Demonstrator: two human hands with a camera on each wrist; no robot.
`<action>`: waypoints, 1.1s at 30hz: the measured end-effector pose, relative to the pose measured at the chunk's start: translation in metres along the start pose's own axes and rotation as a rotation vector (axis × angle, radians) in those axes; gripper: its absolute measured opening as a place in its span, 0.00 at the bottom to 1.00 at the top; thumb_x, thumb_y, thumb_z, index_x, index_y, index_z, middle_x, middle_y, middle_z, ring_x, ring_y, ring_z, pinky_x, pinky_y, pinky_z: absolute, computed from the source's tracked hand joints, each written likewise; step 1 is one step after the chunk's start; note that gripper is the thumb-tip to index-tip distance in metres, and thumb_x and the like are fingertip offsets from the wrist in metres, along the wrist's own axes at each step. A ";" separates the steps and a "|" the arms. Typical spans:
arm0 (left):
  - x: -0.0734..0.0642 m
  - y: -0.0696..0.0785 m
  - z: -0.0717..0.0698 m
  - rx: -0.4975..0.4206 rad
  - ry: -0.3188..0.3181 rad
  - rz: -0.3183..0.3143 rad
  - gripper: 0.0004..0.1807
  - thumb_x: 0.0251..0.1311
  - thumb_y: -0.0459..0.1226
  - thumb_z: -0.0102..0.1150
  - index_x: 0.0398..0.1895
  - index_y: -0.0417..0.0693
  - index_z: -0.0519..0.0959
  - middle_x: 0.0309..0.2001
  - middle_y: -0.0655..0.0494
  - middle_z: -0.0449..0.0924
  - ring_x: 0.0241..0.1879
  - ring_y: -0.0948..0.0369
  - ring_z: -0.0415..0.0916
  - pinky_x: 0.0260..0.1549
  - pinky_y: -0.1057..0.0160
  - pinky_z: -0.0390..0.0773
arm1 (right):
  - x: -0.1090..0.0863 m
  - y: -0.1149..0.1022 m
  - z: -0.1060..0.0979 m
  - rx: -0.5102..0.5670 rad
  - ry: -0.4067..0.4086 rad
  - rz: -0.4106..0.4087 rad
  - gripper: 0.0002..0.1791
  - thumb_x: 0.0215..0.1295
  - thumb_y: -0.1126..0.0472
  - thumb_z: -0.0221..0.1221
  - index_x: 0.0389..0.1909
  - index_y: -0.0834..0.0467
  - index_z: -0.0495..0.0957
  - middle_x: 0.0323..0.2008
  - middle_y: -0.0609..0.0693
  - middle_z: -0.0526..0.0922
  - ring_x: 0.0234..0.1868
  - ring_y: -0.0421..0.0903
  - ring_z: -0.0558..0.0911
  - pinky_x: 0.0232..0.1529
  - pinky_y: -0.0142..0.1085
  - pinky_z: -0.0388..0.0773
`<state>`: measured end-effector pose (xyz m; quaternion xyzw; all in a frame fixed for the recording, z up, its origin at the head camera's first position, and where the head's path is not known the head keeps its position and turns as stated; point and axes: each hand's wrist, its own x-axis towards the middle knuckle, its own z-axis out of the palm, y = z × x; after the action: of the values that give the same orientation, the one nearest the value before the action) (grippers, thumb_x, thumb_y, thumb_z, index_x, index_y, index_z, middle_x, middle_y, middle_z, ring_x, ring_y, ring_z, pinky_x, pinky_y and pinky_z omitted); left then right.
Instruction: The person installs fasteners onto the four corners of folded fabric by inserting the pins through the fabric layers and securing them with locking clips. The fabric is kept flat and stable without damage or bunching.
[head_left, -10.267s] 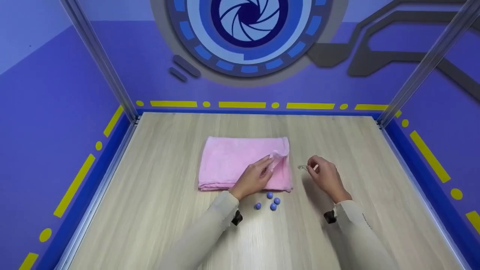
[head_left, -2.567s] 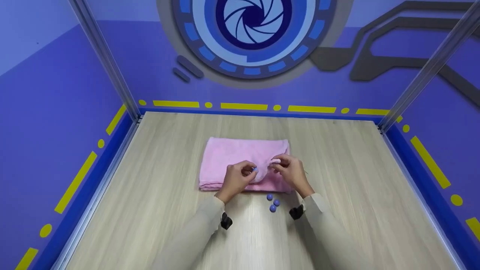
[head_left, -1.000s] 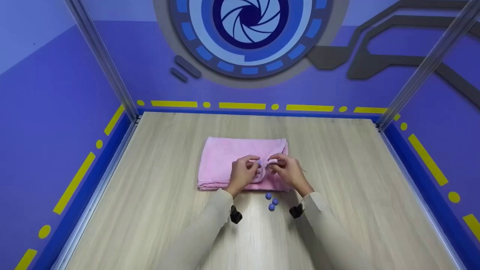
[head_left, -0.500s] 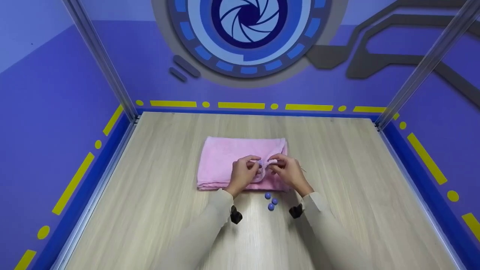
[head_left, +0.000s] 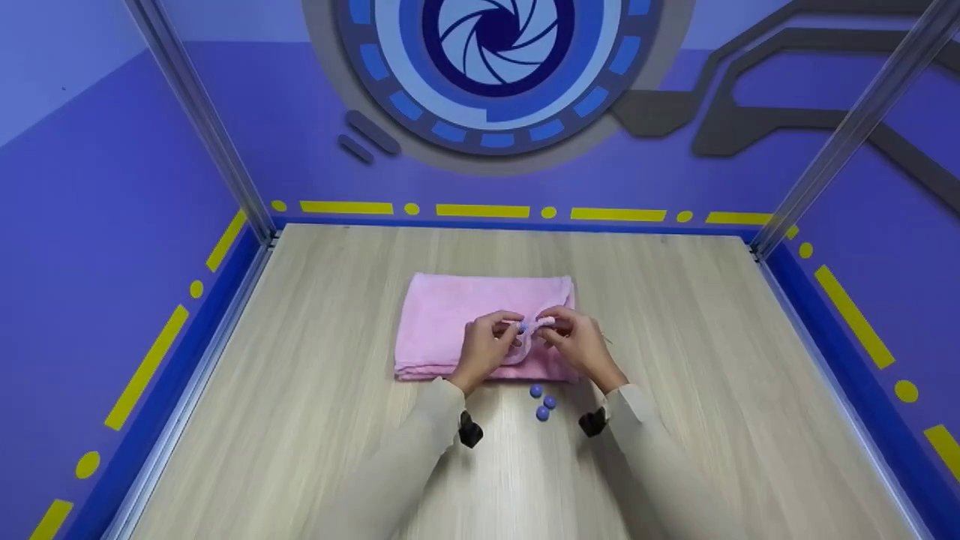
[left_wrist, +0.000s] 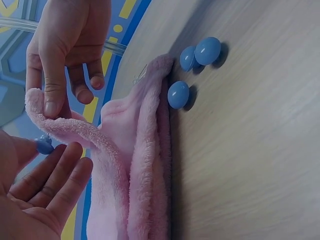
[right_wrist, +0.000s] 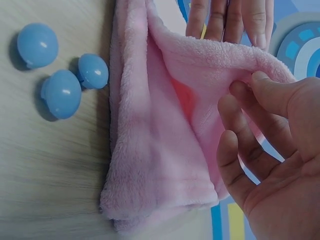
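A folded pink fleece blanket (head_left: 457, 315) lies mid-table with its near right edge lifted. My left hand (head_left: 486, 349) pinches a blue mushroom-shaped clip (left_wrist: 44, 145) between thumb and finger, close to the lifted edge. A small clear bit shows at the top of that clip. On the other side, my right hand (head_left: 577, 345) pinches the fleece edge between thumb and forefinger, its other fingers loosely bent. Three more blue clips (right_wrist: 62, 95) with short stubs lie on the table in front of the blanket.
A small clear piece (left_wrist: 141, 75) lies on the table beyond the blanket's right side, partly behind the right hand in the head view. The wooden table (head_left: 337, 315) is bounded by blue panels (head_left: 480, 180) at the back and sides.
Since the oldest frame, my right hand has left the clear piece and gripped the blanket edge; my left hand has picked up one blue clip. Over the last second both hands barely move.
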<state>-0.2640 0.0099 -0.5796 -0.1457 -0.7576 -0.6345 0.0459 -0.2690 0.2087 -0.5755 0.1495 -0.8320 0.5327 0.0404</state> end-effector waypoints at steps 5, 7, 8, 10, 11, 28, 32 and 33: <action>0.000 -0.001 -0.001 0.016 0.013 -0.018 0.06 0.67 0.27 0.62 0.45 0.33 0.83 0.35 0.44 0.90 0.32 0.47 0.88 0.31 0.60 0.87 | 0.001 -0.001 0.001 0.002 0.018 0.001 0.12 0.65 0.73 0.66 0.48 0.64 0.83 0.36 0.58 0.90 0.29 0.58 0.88 0.32 0.42 0.86; 0.000 0.000 0.000 0.041 0.022 -0.027 0.04 0.67 0.27 0.62 0.42 0.35 0.82 0.35 0.46 0.90 0.31 0.51 0.89 0.31 0.66 0.86 | 0.001 -0.002 0.001 -0.002 0.024 0.001 0.13 0.65 0.73 0.66 0.50 0.65 0.83 0.36 0.58 0.90 0.29 0.57 0.88 0.30 0.35 0.84; 0.000 0.000 0.000 0.046 0.024 -0.030 0.03 0.67 0.27 0.62 0.41 0.35 0.82 0.35 0.46 0.90 0.32 0.52 0.89 0.31 0.67 0.86 | 0.001 -0.002 0.001 -0.005 0.026 0.003 0.14 0.65 0.72 0.66 0.51 0.65 0.83 0.36 0.57 0.90 0.28 0.56 0.88 0.30 0.33 0.83; 0.000 0.001 0.000 0.066 0.028 -0.023 0.03 0.66 0.28 0.63 0.40 0.36 0.82 0.35 0.46 0.90 0.32 0.54 0.89 0.32 0.67 0.85 | 0.001 -0.003 0.001 -0.012 0.033 0.011 0.14 0.65 0.72 0.66 0.51 0.65 0.83 0.36 0.57 0.90 0.28 0.54 0.88 0.29 0.31 0.81; 0.000 0.001 0.000 0.071 0.029 -0.018 0.03 0.66 0.28 0.64 0.40 0.36 0.83 0.35 0.47 0.90 0.32 0.55 0.89 0.32 0.67 0.85 | 0.001 -0.003 0.000 -0.013 0.036 0.016 0.15 0.65 0.72 0.66 0.52 0.65 0.82 0.36 0.57 0.90 0.28 0.53 0.88 0.29 0.30 0.81; -0.005 0.002 -0.002 0.228 0.004 0.050 0.12 0.67 0.31 0.64 0.51 0.39 0.87 0.29 0.53 0.89 0.25 0.66 0.83 0.26 0.72 0.78 | 0.000 0.001 0.002 -0.028 0.061 0.008 0.12 0.64 0.69 0.68 0.48 0.61 0.84 0.38 0.57 0.90 0.30 0.57 0.89 0.31 0.33 0.84; -0.005 0.002 -0.001 0.277 0.008 0.066 0.12 0.67 0.33 0.64 0.51 0.39 0.87 0.18 0.58 0.83 0.16 0.73 0.69 0.17 0.74 0.66 | 0.000 0.001 0.002 -0.050 0.074 -0.004 0.11 0.64 0.70 0.67 0.47 0.61 0.84 0.37 0.57 0.91 0.29 0.55 0.88 0.30 0.30 0.82; -0.005 0.003 -0.001 0.284 0.009 0.070 0.12 0.67 0.33 0.64 0.51 0.39 0.87 0.16 0.59 0.80 0.14 0.73 0.66 0.16 0.74 0.63 | 0.000 0.000 0.002 -0.054 0.074 -0.006 0.11 0.64 0.70 0.67 0.47 0.61 0.84 0.37 0.56 0.91 0.29 0.55 0.88 0.30 0.30 0.82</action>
<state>-0.2585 0.0087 -0.5784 -0.1612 -0.8339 -0.5198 0.0916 -0.2686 0.2074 -0.5767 0.1309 -0.8436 0.5152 0.0766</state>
